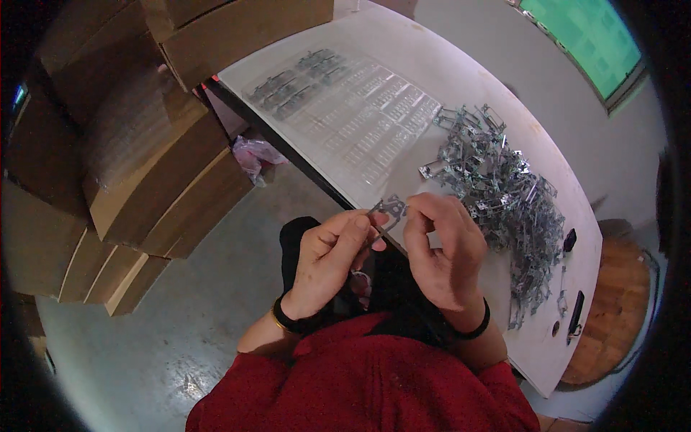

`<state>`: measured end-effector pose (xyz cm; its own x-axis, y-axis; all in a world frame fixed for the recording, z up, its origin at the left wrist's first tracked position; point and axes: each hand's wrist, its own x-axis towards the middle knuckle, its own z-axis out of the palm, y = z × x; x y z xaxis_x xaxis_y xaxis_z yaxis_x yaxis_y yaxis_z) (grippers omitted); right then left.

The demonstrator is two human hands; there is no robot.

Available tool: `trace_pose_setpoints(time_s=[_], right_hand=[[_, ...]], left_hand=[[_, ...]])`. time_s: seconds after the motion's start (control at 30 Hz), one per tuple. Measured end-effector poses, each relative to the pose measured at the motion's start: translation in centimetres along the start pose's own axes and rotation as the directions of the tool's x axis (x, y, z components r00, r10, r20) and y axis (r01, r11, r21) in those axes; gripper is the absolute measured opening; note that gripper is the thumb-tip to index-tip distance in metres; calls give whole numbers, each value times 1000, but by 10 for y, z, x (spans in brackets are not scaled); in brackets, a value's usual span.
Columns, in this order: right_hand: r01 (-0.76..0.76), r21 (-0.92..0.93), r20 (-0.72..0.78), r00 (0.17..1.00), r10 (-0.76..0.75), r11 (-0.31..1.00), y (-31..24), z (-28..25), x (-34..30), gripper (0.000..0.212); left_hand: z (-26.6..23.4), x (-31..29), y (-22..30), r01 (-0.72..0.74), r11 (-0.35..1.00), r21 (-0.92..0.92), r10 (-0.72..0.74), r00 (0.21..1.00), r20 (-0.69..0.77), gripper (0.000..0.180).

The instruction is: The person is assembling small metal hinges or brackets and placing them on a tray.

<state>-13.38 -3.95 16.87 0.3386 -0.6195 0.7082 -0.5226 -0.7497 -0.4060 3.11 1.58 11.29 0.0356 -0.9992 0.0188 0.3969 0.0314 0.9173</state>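
My left hand (329, 253) grips a small flat metal bracket (391, 207) with cutouts between thumb and fingers, above the table's near edge. On the other side of it, my right hand (448, 248) is closed in a pinch, its fingertips at the bracket's right end. Part of the bracket is hidden behind the fingers. Right of my right hand lies a large tangled heap of similar metal brackets (515, 205). Farther off, a clear plastic tray (358, 133) with many moulded slots lies on the white table (461, 65). Rows of metal brackets (295, 83) fill its far left part.
Cardboard boxes (165, 194) are stacked along the left, beside the table. A pink plastic bag (257, 155) lies between them and the table. At the right edge stands a round wooden stool (612, 309). A black-handled tool (576, 317) lies near the table's right corner.
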Motion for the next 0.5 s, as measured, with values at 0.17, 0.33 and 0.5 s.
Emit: trace_pose_setpoints(time_s=[0.17,0.33,0.5], right_hand=[[6,-13,17,1000,-5,1000,3,-4,-4,27],[51,-64,24,999,-49,997,8,-3,-10,29],[-70,32,50,996,68,997,1,-3,-12,26]], left_hand=[[5,-1,1,-17,999,45,18,999,-29,37],[11,-3,-2,-72,995,74,77,995,-63,33],[9,-4,-3,-82,985,154,91,995,-52,32]])
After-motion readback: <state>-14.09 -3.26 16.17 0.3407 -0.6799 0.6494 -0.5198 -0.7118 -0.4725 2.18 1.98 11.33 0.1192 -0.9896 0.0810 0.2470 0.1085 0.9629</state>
